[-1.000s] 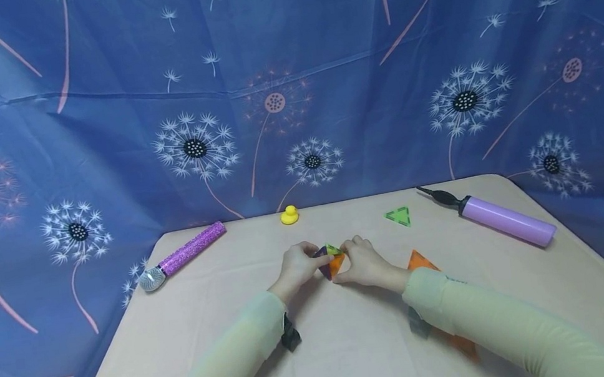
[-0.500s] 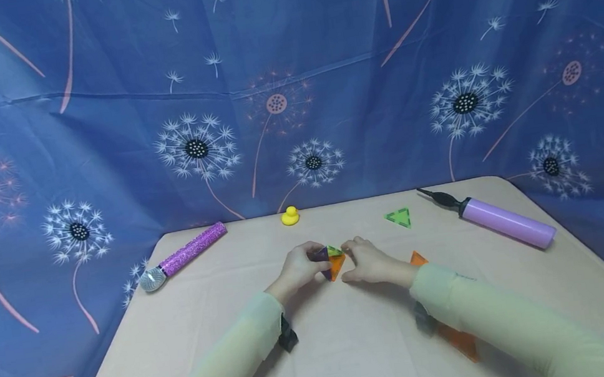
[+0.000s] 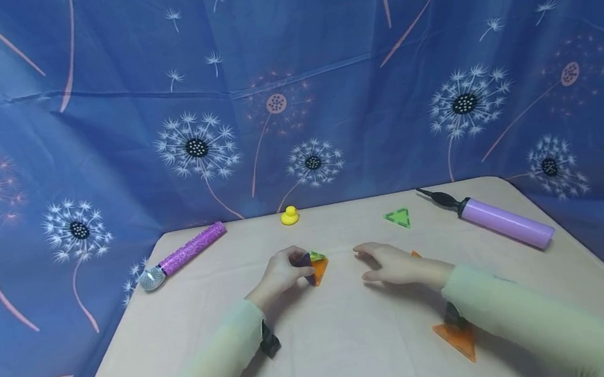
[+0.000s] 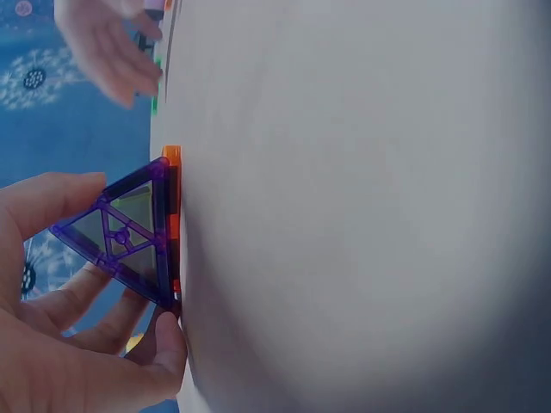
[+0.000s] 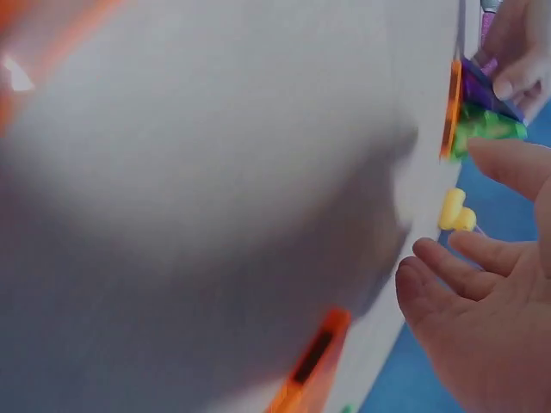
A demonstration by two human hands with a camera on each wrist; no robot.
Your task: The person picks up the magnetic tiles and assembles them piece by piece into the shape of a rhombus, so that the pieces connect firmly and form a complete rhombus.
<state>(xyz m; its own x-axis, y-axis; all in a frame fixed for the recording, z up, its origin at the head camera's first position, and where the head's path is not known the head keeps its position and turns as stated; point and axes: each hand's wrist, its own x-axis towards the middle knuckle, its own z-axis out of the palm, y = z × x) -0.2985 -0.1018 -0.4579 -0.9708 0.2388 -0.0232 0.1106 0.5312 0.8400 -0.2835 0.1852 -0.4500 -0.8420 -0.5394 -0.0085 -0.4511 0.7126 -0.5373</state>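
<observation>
My left hand (image 3: 277, 273) grips a small cluster of joined magnetic triangle tiles just left of the table's middle. A purple triangle tile (image 4: 120, 235) faces the left wrist view, with the thumb at its lower corner and a finger on its upper edge. An orange triangle tile (image 3: 320, 270) lies along the tabletop side of the cluster, and a green triangle tile (image 5: 482, 129) shows behind. To the right, my right hand (image 3: 393, 263) hovers apart from the cluster with loosely bent fingers and nothing in them.
One orange triangle (image 3: 459, 341) lies below the right forearm; another orange tile (image 3: 416, 254) is mostly hidden behind it. Farther back are a green triangle (image 3: 399, 218), a yellow rubber duck (image 3: 289, 216), a purple glitter microphone (image 3: 191, 250) and a lilac balloon pump (image 3: 504, 222).
My right hand has let go of the tile cluster and moved right, away from it. The left hand has shifted slightly left, carrying the cluster along.
</observation>
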